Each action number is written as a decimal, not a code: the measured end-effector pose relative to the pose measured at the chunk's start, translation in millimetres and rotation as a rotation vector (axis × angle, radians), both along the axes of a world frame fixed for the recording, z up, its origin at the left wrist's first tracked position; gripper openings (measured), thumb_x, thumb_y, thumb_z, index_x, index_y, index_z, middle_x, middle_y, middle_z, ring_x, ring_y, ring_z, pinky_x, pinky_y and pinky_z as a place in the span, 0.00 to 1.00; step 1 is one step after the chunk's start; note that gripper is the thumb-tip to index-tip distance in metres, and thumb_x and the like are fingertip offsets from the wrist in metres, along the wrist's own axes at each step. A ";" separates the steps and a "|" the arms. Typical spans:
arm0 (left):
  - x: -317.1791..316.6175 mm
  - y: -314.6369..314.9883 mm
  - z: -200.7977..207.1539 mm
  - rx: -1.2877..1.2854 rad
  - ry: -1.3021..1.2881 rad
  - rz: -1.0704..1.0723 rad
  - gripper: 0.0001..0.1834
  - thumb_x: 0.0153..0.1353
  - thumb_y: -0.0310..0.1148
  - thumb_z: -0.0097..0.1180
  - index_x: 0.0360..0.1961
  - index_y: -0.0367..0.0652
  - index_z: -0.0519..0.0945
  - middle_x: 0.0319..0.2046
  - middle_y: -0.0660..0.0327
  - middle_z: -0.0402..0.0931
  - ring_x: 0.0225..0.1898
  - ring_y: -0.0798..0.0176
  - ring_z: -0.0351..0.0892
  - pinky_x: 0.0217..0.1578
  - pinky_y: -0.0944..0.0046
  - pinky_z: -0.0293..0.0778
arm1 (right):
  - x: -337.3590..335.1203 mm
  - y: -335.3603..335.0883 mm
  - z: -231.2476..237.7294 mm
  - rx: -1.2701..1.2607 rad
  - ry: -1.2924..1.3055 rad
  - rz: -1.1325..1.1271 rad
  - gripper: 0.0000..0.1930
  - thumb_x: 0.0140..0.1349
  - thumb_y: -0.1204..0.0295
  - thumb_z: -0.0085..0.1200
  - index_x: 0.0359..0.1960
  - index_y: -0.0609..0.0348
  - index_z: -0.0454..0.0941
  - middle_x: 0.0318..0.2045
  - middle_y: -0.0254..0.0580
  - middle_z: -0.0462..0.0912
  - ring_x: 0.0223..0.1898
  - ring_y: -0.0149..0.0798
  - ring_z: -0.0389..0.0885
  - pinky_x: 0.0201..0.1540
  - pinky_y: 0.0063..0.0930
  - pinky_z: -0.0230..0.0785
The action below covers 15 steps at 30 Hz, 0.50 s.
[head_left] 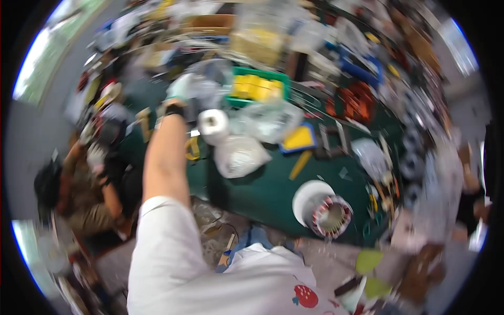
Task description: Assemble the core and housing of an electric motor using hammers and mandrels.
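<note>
The left hand (181,89) is stretched way out over the green table (262,189), wearing a pale glove with a dark band at the wrist. It's blurry up there, so I honestly can't tell if the fingers are spread, closed, or gripping anything. It looks like it's right up against a crumpled clear plastic bag (207,86), but whether it's touching or holding it I can't say.

Just below and to the right of the hand sits a white roll of tape (213,125), hole facing up. Right of that, another clear plastic bag (268,121), and below the roll a third bag with something whitish in it (239,156). Further right of the hand there's a green crate (257,86) full of yellow stuff.

Going further out to the right: a yellow square pad (299,139) on a blue backing, then a yellow stick (300,164) lying at an angle just below it. Well below the hand, near the table's front edge, is a motor stator (332,216) with copper windings, sitting right beside a white round disc (310,197).

Left of the arm, another person (89,178) is crouched low by the table.

The right hand isn't visible anywhere.
</note>
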State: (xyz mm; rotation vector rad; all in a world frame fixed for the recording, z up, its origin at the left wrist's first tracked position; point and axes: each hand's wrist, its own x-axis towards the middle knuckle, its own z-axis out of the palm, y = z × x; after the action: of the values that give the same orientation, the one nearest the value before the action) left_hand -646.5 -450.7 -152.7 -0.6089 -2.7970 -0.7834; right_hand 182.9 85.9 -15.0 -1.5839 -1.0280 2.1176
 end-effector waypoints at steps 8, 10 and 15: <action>-65.8 -44.6 1.1 0.357 -0.381 -0.076 0.06 0.59 0.26 0.61 0.30 0.39 0.74 0.23 0.68 0.69 0.23 0.66 0.65 0.27 0.61 0.69 | 16.8 -9.8 8.7 -0.067 -0.137 -0.272 0.23 0.71 0.41 0.53 0.44 0.47 0.79 0.34 0.33 0.81 0.37 0.38 0.82 0.44 0.36 0.78; -90.8 -38.4 31.1 0.767 -0.533 -0.174 0.11 0.62 0.22 0.55 0.27 0.44 0.67 0.23 0.74 0.57 0.24 0.71 0.56 0.26 0.65 0.62 | 31.7 -15.7 -13.4 -0.101 -0.109 -0.323 0.23 0.71 0.41 0.54 0.44 0.48 0.79 0.35 0.34 0.82 0.37 0.39 0.83 0.44 0.37 0.78; -66.1 17.2 108.7 1.420 -0.950 -0.336 0.06 0.72 0.24 0.40 0.40 0.42 0.71 0.28 0.72 0.50 0.27 0.73 0.51 0.28 0.69 0.53 | 45.8 -24.2 -19.9 -0.135 -0.120 -0.374 0.22 0.72 0.43 0.55 0.45 0.50 0.79 0.36 0.39 0.84 0.36 0.41 0.84 0.43 0.39 0.80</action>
State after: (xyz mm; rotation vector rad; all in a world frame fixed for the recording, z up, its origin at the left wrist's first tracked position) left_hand -712.6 -433.5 -44.0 -0.3993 -1.6805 -3.2054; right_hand 228.8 61.7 -35.0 -1.8203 -0.5716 1.8877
